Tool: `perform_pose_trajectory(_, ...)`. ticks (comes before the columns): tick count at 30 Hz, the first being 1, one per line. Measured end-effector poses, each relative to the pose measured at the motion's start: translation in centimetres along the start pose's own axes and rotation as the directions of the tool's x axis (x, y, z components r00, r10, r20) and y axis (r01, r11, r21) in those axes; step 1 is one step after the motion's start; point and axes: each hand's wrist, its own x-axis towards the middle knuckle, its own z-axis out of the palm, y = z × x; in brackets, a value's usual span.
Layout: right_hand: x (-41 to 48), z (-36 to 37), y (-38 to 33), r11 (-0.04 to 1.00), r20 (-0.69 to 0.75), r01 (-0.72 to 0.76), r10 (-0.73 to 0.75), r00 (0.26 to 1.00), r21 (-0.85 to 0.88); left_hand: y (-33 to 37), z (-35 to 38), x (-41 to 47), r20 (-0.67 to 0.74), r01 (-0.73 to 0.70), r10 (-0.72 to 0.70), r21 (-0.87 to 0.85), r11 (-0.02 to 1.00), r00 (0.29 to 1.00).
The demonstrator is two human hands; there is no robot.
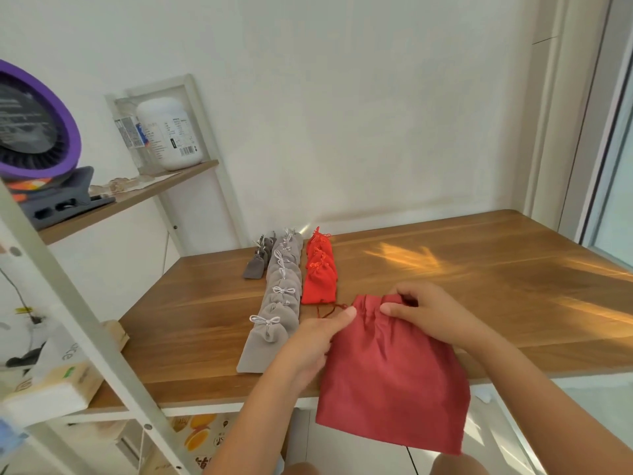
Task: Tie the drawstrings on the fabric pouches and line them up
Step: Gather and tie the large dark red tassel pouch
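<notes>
A large dark red pouch hangs over the near edge of the wooden table. My left hand pinches its gathered top at the left, and my right hand pinches the top at the right. A dark red drawstring trails out to the left of the pouch mouth. Beyond it lie rows of tied pouches: several light grey ones, several bright red ones, and a few small dark grey ones.
A white metal shelf frame stands at the left with a purple fan, a white bottle and a tissue box. The wall is behind the table; a window frame rises at the right.
</notes>
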Motion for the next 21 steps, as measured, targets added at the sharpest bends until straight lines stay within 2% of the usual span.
perform_pose_trajectory(3,-0.3,-0.3,-1.0,0.992,-0.062,0.106,-0.111,0.992,-0.074,1.0,0.7,0.2,-0.064,-0.045,0.032,-0.204,0.978,0.997)
perform_pose_trajectory(8,-1.1,-2.3,-4.0,0.963,-0.029,0.258,-0.261,0.965,-0.083,3.7,1.3,0.3,-0.087,-0.113,0.093,-0.262,0.959,0.992)
perform_pose_trajectory(13,0.1,-3.0,-4.5,0.948,-0.019,0.294,-0.298,0.954,-0.123,6.2,0.1,1.5,-0.201,-0.174,0.103,-0.376,0.91,0.974)
perform_pose_trajectory(15,0.8,-3.2,-3.9,0.964,-0.01,0.254,-0.255,0.967,-0.075,6.8,-0.5,2.1,-0.249,-0.235,0.137,-0.424,0.874,0.959)
perform_pose_trajectory(16,0.9,-3.4,-3.8,0.978,0.041,0.205,-0.204,0.978,-0.029,7.2,-0.8,2.2,-0.274,-0.272,0.159,-0.444,0.854,0.948)
perform_pose_trajectory(18,1.1,-3.9,-3.3,0.996,0.24,0.094,-0.092,0.966,0.005,7.9,-1.5,2.1,-0.327,-0.344,0.199,-0.482,0.806,0.924)
perform_pose_trajectory(19,1.1,-4.1,-3.0,0.997,0.329,0.078,-0.067,0.942,-0.02,8.1,-1.9,2.1,-0.351,-0.368,0.207,-0.493,0.788,0.913)
perform_pose_trajectory(21,0.9,-4.1,-2.6,0.996,0.4,0.079,-0.057,0.915,-0.039,8.3,-2.7,2.0,-0.374,-0.39,0.209,-0.516,0.762,0.903)
